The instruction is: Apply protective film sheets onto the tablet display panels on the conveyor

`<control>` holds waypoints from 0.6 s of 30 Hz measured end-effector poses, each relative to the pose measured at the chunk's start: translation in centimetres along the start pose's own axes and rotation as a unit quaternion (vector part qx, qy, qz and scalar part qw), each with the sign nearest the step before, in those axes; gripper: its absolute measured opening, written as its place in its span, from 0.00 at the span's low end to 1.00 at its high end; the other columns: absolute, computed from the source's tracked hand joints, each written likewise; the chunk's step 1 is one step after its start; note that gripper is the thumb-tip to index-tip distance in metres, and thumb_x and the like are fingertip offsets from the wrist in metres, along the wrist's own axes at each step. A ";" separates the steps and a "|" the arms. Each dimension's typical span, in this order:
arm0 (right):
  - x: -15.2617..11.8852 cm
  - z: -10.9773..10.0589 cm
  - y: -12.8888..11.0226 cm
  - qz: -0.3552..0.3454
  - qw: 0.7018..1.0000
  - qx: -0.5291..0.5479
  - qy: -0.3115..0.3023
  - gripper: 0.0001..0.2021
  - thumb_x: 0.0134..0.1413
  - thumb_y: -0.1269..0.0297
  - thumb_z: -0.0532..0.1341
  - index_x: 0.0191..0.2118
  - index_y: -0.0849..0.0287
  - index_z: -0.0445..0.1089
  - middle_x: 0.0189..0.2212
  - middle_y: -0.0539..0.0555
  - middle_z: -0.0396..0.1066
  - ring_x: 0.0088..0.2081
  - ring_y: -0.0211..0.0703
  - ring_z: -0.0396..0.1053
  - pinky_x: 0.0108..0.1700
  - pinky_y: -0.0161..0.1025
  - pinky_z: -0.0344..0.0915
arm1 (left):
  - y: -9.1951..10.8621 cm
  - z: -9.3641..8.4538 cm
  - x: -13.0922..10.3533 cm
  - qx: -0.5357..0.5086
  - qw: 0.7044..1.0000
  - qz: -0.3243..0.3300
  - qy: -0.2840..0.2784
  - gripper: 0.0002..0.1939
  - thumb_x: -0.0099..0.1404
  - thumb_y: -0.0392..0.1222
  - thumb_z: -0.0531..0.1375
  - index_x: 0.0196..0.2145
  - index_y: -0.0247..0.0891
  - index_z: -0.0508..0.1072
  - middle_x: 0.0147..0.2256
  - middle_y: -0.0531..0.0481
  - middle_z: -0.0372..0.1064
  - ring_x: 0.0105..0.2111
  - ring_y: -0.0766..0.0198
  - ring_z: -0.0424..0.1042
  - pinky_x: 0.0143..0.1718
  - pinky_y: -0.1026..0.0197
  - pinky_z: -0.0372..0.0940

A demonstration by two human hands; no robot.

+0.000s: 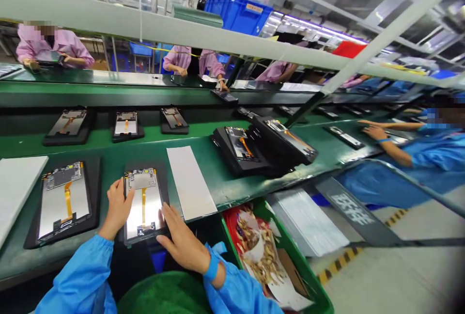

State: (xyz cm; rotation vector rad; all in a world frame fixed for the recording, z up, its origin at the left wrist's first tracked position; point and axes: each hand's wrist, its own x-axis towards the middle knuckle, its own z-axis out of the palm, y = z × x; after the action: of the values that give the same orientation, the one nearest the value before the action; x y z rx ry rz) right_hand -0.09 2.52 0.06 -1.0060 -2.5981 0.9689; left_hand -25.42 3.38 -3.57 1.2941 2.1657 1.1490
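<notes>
Silver-backed, the tablet panel [143, 207] lies on a black tray [162, 178] at the edge of the green bench [232, 183]. The left hand [119, 207] touches the panel's left side, thumb apart from loosely curved fingers. The right hand [185, 241] rests at its right side, fingers extended and pressed together, thumb separate. Left of the panel lies a second panel [66, 200]; right of it, a white sheet [191, 182]; farther right, stacked black trays [254, 151].

Blue crate [238, 15] on the overhead beam [145, 27], red item [349, 49] farther right along it.
</notes>
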 end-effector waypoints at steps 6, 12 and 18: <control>-0.9 -5.1 4.6 0.018 0.995 -0.004 0.096 0.16 0.68 0.63 0.54 0.57 0.57 0.70 0.56 0.58 0.73 0.56 0.48 0.71 0.61 0.48 0.67 | 1.2 0.0 0.3 0.273 0.961 0.027 -0.027 0.34 0.72 0.55 0.43 0.66 0.29 0.57 0.52 0.30 0.62 0.53 0.39 0.60 0.51 0.39 0.60; -0.9 -9.4 11.2 0.120 0.974 -0.058 0.182 0.11 0.63 0.70 0.57 0.49 0.60 0.72 0.41 0.57 0.73 0.42 0.46 0.73 0.50 0.45 0.69 | 2.4 0.1 -0.2 0.328 0.944 0.021 0.037 0.32 0.72 0.56 0.45 0.60 0.26 0.64 0.48 0.28 0.65 0.50 0.38 0.62 0.48 0.38 0.60; 1.3 -6.9 12.7 0.155 0.976 -0.050 0.144 0.11 0.58 0.76 0.61 0.46 0.61 0.71 0.43 0.57 0.67 0.41 0.44 0.71 0.50 0.42 0.69 | 7.1 3.2 -5.3 0.216 0.921 0.325 0.022 0.21 0.72 0.40 0.51 0.60 0.35 0.64 0.61 0.34 0.62 0.62 0.47 0.59 0.61 0.42 0.55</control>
State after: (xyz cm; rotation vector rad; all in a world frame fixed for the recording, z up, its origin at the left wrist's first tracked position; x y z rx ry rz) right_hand 8.39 13.93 -2.86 -1.4891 -2.3122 0.6912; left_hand -16.65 2.03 -0.38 2.3259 2.1504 0.9244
